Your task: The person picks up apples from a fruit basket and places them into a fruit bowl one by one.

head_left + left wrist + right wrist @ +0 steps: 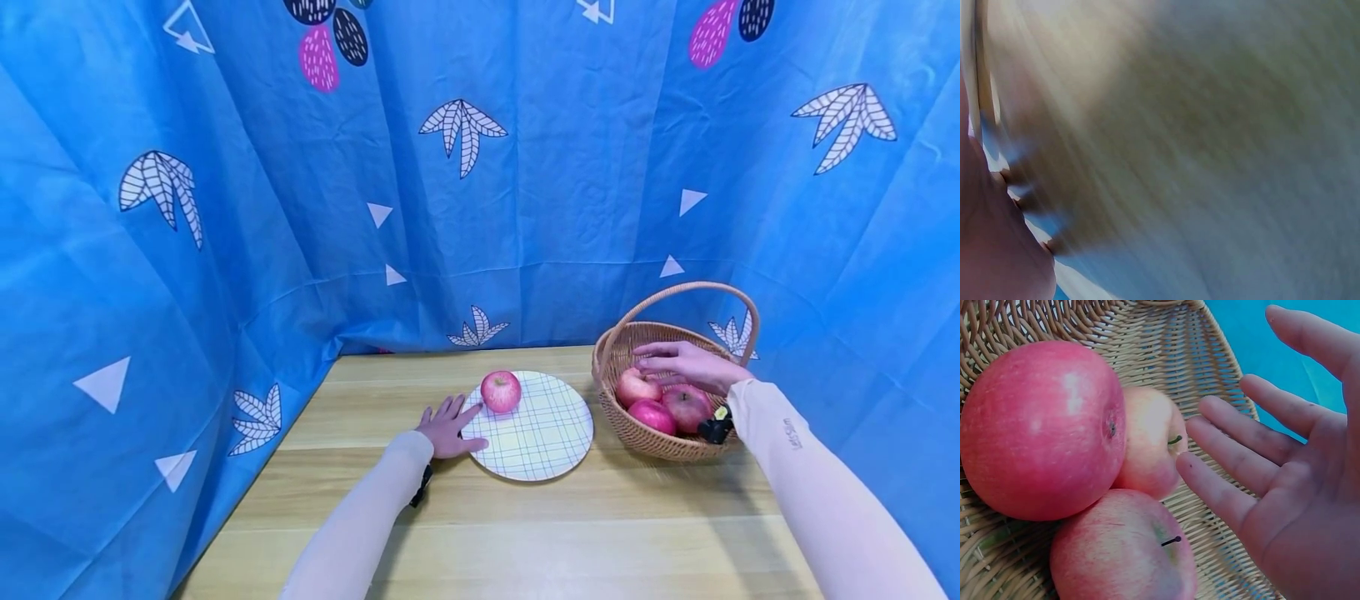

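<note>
Wicker basket (660, 442), right of frame, holds three apples (654, 414); the right hand (686, 363) hovers above, fingers spread. The left hand (448, 428) lies flat at the plate (543, 442). Left wrist view: blurred. Right wrist view: open fingers (1235, 469) beside the apples (1041, 428); a loose grasp could let one roll.

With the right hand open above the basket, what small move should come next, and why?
Probably lower the right hand and close its fingers round one red apple in the woven wicker basket: the hand hovers open, holding nothing, and three apples lie just beneath it.
</note>
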`<state>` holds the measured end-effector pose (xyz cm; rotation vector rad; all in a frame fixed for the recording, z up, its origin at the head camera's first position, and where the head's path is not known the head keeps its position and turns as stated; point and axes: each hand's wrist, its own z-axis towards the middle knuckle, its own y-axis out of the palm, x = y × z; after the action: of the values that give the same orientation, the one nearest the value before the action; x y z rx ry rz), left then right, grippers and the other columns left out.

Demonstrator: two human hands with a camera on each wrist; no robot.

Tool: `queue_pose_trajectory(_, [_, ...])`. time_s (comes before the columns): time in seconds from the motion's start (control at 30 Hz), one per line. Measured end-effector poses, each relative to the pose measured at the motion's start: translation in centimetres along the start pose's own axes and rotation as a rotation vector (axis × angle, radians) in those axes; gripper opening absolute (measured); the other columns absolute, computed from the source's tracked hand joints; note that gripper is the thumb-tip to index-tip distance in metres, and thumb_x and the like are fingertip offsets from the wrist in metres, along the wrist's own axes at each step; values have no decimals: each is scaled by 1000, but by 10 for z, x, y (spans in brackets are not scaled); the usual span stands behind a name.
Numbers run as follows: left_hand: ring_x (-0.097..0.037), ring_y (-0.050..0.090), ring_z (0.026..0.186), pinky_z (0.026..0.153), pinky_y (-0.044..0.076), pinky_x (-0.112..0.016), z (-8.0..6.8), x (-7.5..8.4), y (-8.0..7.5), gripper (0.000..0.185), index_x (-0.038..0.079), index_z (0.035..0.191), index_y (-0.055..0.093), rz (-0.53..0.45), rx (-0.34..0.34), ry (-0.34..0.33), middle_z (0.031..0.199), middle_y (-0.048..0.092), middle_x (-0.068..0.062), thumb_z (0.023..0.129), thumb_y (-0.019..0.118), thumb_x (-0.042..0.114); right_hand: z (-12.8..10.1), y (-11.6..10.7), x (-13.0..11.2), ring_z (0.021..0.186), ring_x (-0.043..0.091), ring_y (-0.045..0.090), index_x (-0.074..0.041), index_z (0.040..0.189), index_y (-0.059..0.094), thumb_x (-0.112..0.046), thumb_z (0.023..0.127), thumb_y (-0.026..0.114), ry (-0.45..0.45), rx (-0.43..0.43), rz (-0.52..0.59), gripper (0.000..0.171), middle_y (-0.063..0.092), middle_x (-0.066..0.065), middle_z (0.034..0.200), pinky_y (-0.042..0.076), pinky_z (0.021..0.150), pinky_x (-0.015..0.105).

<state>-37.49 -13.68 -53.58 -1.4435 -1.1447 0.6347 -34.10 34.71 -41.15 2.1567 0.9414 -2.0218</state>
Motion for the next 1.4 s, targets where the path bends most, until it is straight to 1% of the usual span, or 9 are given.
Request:
queue_pose_trajectory(0.3, [-34, -3, 157, 123, 0, -64, 1, -1, 2, 93, 38, 162, 16, -5, -26, 3, 171, 1, -6, 86, 40, 85, 1, -5, 16, 136, 49, 46, 7, 154, 29, -31, 105, 54, -5, 54, 22, 67, 49, 30, 147, 41, 111, 56])
queue_pose_trajectory(0.47, [-34, -1, 157, 122, 0, -64, -2, 0, -1, 94, 37, 162, 17, -19, -13, 5, 171, 2, -8, 85, 41, 85, 5, -9, 22, 136, 48, 46, 9, 154, 26, -29, 105, 55, -12, 103, 105, 68, 66, 7, 131, 43, 111, 52])
queue_pose_trajectory(0.53, [-34, -1, 157, 122, 0, -64, -3, 1, -1, 93, 37, 162, 18, -20, -6, 5, 171, 2, -8, 85, 41, 85, 5, -10, 23, 136, 47, 46, 9, 154, 27, -28, 105, 56, -10, 119, 111, 68, 67, 4, 129, 43, 111, 51])
queue_pose_trajectory(0.63, [-34, -1, 157, 123, 0, -64, -4, 2, -3, 92, 36, 162, 17, -14, -5, 7, 171, 2, -8, 87, 40, 84, 5, -10, 25, 136, 47, 47, 9, 153, 29, -29, 104, 58, 1, 140, 87, 69, 60, 14, 138, 44, 111, 50])
queue_pose_trajectory(0.73, [-36, 0, 157, 122, 1, -64, -5, 3, -4, 91, 34, 162, 18, -14, -6, 9, 171, 4, -10, 88, 41, 82, 5, -9, 26, 136, 47, 47, 9, 153, 30, -30, 103, 60, 11, 145, 59, 70, 47, 28, 148, 43, 111, 51])
queue_pose_trajectory(0.87, [-37, 2, 157, 123, 3, -64, -6, 4, -4, 91, 33, 162, 20, -13, -7, 7, 171, 6, -10, 88, 42, 82, 5, -6, 28, 136, 47, 46, 10, 153, 29, -29, 102, 60, 24, 149, 62, 70, 37, 35, 152, 42, 112, 51])
queue_pose_trajectory(1.1, [-36, 3, 157, 123, 4, -64, -3, 2, 1, 92, 36, 162, 19, 0, -5, 1, 171, 5, -8, 87, 41, 84, 5, -3, 33, 133, 39, 52, 11, 151, 30, -27, 102, 60, 45, 165, -22, 69, 40, 35, 150, 48, 108, 45])
queue_pose_trajectory(1.3, [-36, 4, 157, 122, 5, -64, -3, 2, 0, 92, 35, 162, 21, -5, 6, 7, 171, 8, -9, 87, 40, 84, 5, -3, 37, 134, 40, 48, 7, 150, 38, -35, 99, 63, 70, 215, -128, 70, 46, 30, 149, 45, 108, 47])
queue_pose_trajectory(1.4, [-35, 2, 157, 123, 3, -64, 0, 0, 2, 94, 36, 162, 19, -3, 6, 6, 171, 6, -9, 86, 39, 86, 5, -3, 38, 132, 40, 51, 8, 148, 40, -35, 100, 63, 84, 220, -166, 69, 46, 30, 148, 48, 105, 43])
